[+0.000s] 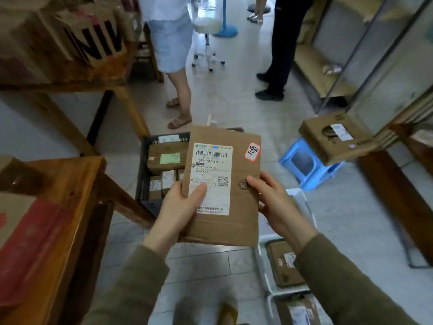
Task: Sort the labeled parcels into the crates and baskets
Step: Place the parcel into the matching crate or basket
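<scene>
I grip the parcel [222,184] w/ both hands, label up: L hand [180,205] on left edge, thumb across label; R hand [269,200] curled round right edge. Parcel's over the crate [141,160]; table [77,179] edge close left, basket [260,261] low right.
</scene>
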Action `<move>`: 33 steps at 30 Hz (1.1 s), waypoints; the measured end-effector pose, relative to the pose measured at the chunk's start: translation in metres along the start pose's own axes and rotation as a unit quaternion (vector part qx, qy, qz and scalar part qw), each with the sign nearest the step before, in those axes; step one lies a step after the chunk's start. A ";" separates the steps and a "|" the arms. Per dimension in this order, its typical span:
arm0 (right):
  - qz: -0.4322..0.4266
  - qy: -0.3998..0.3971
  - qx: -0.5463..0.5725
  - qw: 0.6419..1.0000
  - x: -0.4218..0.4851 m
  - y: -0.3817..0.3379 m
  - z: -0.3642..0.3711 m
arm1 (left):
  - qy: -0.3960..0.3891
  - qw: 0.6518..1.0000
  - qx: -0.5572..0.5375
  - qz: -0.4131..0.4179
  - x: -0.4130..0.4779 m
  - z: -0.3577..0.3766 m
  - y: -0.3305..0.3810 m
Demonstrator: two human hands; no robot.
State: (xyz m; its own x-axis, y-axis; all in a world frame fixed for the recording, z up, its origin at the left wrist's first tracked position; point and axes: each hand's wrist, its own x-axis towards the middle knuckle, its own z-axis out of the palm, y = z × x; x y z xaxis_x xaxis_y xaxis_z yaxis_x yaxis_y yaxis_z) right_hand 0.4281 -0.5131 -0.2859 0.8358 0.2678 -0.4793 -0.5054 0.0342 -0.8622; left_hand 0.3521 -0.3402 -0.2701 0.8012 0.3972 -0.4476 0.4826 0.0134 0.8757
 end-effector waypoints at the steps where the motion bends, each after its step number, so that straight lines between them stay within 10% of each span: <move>1: 0.001 0.013 0.007 1.000 0.001 0.001 -0.012 | -0.013 1.000 0.009 -0.003 0.004 0.011 0.000; 21: 0.048 0.310 0.193 0.930 0.004 0.068 -0.151 | -0.334 0.927 0.160 -0.065 0.103 0.196 -0.019; 33: 0.076 0.390 0.311 0.863 0.019 0.143 -0.190 | -0.384 0.879 0.261 -0.107 0.137 0.272 -0.071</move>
State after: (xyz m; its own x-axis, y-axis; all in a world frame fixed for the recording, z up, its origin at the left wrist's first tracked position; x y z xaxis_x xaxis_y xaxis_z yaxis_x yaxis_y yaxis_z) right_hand 0.4131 -0.6862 -0.4494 0.5169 -0.4071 -0.7530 -0.4360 0.6319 -0.6409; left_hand 0.5239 -0.5363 -0.4433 0.5780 -0.3028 -0.7578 0.5872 -0.4906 0.6438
